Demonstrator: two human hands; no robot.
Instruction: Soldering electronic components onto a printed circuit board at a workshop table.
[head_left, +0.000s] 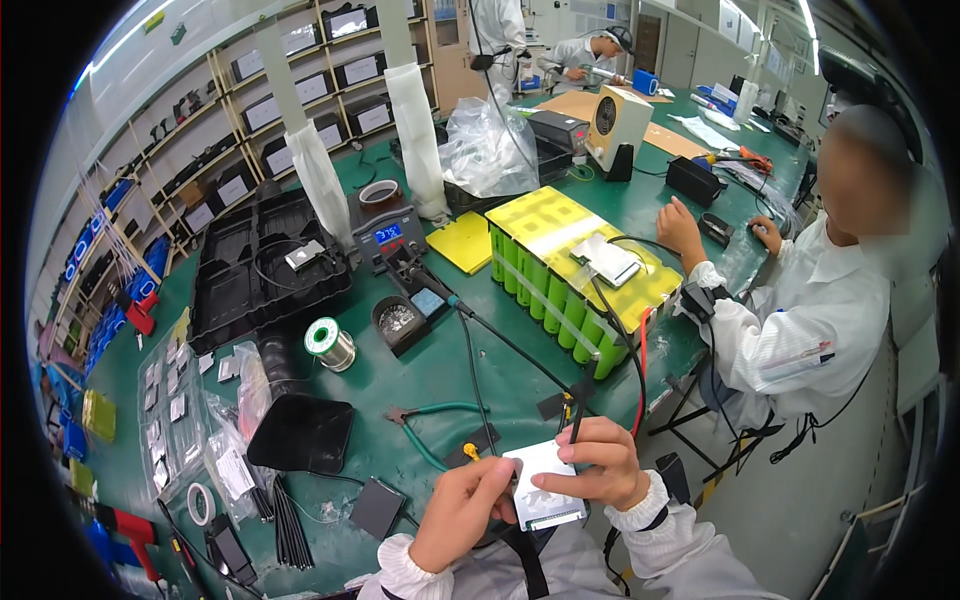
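Near the front edge of the bench, a flat silver rectangular module (545, 490) with a row of connector pins along its lower edge is held between both hands. My left hand (462, 508) pinches its left side with thumb and fingers. Across its upper right lies my right hand (600, 465), fingers closed on the edge. A dark, thin, stick-like piece rises beside the right fingers; I cannot tell whether they grip it. Just beyond stands a battery pack of green cells (570, 315) with a yellow top, carrying another silver module (607, 262) and black and red leads.
Green-handled pliers (425, 412), a solder spool (330, 345) and a soldering station (395, 240) with its cable lie ahead. To the left are a black tray (262, 265), a clear blister tray (165, 415) and black tubes (290, 525). A co-worker (800, 290) sits at right.
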